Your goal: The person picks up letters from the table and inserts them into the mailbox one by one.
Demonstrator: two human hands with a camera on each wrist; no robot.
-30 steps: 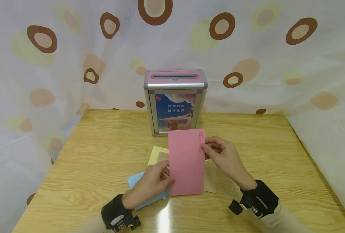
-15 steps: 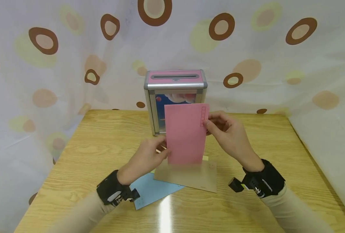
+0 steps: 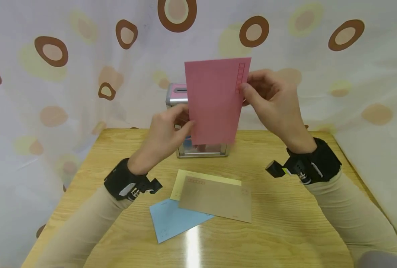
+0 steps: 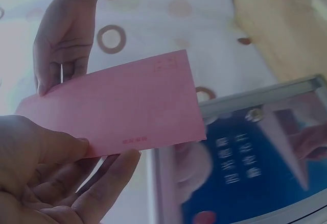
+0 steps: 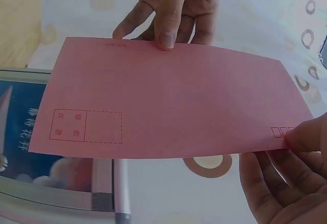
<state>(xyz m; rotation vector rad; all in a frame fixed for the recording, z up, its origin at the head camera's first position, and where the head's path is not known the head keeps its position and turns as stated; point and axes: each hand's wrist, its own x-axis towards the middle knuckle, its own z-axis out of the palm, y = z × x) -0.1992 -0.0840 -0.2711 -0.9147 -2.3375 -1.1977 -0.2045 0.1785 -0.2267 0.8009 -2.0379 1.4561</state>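
With the left hand (image 3: 166, 132) and the right hand (image 3: 277, 104) apart, holding a pink envelope (image 3: 215, 104) between them. Pinching its left edge low down with left thumb and fingers; pinching its right edge higher up with right thumb and fingers, right at the row of red squares (image 3: 240, 76). Held up in the air above the wooden table (image 3: 268, 230), in front of a letter box (image 3: 176, 100), covering much of it in the head view. To the left of the envelope, showing part of the box's pink top with a grey-rimmed slot (image 3: 181, 90). In the left wrist view, showing a blue picture with white characters and a round lock (image 4: 254, 114). Lower down, lying on the table with a brown envelope (image 3: 215, 199) overlapping a yellow envelope (image 3: 176, 188) and a blue envelope (image 3: 175, 221). Backed by a pale cloth (image 3: 205, 44) with brown rings.
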